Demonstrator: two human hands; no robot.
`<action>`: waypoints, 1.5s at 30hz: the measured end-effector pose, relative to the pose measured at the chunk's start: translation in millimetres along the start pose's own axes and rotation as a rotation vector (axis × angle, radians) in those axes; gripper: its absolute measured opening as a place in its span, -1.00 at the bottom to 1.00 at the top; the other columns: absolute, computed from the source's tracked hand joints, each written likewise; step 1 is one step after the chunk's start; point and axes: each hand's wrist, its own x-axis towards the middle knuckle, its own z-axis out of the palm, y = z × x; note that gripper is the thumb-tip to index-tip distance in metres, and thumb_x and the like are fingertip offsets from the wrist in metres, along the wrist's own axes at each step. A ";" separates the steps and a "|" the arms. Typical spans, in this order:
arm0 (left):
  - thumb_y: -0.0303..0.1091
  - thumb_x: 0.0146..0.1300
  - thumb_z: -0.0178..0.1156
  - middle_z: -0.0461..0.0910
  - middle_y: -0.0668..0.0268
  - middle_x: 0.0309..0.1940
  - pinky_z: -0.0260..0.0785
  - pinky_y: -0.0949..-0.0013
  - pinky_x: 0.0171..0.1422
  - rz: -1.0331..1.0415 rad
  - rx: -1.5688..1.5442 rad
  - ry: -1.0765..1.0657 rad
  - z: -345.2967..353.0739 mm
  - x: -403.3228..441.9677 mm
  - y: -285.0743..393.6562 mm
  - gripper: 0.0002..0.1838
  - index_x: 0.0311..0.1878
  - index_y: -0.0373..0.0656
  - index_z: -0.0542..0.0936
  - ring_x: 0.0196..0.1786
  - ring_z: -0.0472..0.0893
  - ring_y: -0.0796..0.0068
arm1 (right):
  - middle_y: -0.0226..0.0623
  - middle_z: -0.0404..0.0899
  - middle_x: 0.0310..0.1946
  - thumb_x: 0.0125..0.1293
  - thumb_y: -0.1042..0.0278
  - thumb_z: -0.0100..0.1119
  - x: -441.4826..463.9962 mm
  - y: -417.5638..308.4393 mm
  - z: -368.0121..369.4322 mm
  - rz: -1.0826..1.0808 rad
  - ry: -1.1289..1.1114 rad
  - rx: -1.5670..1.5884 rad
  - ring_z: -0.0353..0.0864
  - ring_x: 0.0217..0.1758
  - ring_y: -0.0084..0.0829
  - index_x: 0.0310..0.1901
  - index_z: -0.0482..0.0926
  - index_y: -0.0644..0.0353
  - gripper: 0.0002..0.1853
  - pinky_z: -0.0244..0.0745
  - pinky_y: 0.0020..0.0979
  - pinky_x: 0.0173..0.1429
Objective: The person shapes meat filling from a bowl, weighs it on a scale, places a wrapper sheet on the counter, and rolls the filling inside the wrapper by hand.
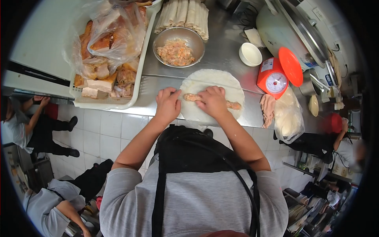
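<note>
A round, thin pale wrapper sheet [211, 79] lies flat at the counter's front edge. Across it runs a strip of pinkish minced filling [192, 97], its middle covered by my right hand [213, 101]. The fingers of that hand curl over the strip and press on it. At the wrapper's left edge rests my left hand [168, 103], fingers bent and a little apart, with nothing visible in it. Behind the sheet stands a metal bowl [158, 42] with more minced filling [176, 52].
Rolled wrappers [182, 15] are stacked behind the bowl. To the left is a white crate [136, 85] of meat and plastic bags. On the right are a red scale [275, 81], a white bowl [250, 54], a pink cloth [267, 110] and a plastic bag [289, 116]. Other people stand behind me.
</note>
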 end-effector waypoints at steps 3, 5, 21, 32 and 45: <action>-0.45 -0.10 0.19 0.40 0.23 -0.11 0.14 0.18 0.04 0.048 0.012 0.017 -3.8 -2.1 3.4 -0.60 -0.08 -0.12 0.56 -0.02 0.32 0.16 | -0.43 0.48 -0.38 -0.12 0.17 0.30 -18.0 24.5 -14.2 0.018 -0.006 -0.029 0.39 -0.12 -0.37 -0.35 0.62 0.01 -0.75 0.15 -0.24 0.06; -0.39 -0.11 0.23 0.39 0.23 -0.12 0.13 0.16 0.05 0.114 0.021 0.008 -8.4 -4.9 8.7 -0.58 -0.07 -0.10 0.55 -0.02 0.32 0.16 | -0.43 0.48 -0.38 -0.12 0.19 0.30 -28.3 39.4 -21.2 0.007 -0.002 -0.040 0.39 -0.13 -0.37 -0.34 0.62 0.02 -0.75 0.15 -0.24 0.06; -0.39 -0.22 0.28 0.36 0.33 -0.04 0.09 0.14 0.08 0.417 0.170 -0.120 27.0 -35.0 52.5 -0.63 -0.21 0.08 0.57 0.08 0.29 0.25 | -0.30 0.43 -0.19 -0.17 0.13 0.36 -97.2 119.9 -67.3 0.069 0.025 0.090 0.36 -0.05 -0.26 -0.13 0.56 0.03 -0.52 0.14 -0.24 0.08; -0.45 0.01 0.14 0.49 0.23 -0.42 0.37 0.20 -0.23 0.278 -0.052 -0.052 20.8 47.8 72.8 -0.90 -0.35 -0.10 0.55 -0.30 0.50 0.16 | -0.37 0.46 -0.28 -0.09 0.25 0.30 -95.2 89.0 -44.7 0.019 0.267 0.058 0.36 -0.09 -0.25 -0.34 0.55 0.06 -0.76 0.15 -0.22 0.02; -0.17 0.12 0.13 0.56 0.22 -0.38 0.40 0.16 -0.28 0.165 0.133 -0.344 63.7 107.9 30.1 -0.80 -0.41 -0.10 0.51 -0.31 0.56 0.14 | -0.28 0.49 -0.28 -0.02 0.33 0.26 -39.1 75.4 -49.4 0.164 0.233 -0.004 0.42 -0.12 -0.22 -0.27 0.56 0.13 -0.77 0.26 -0.24 -0.02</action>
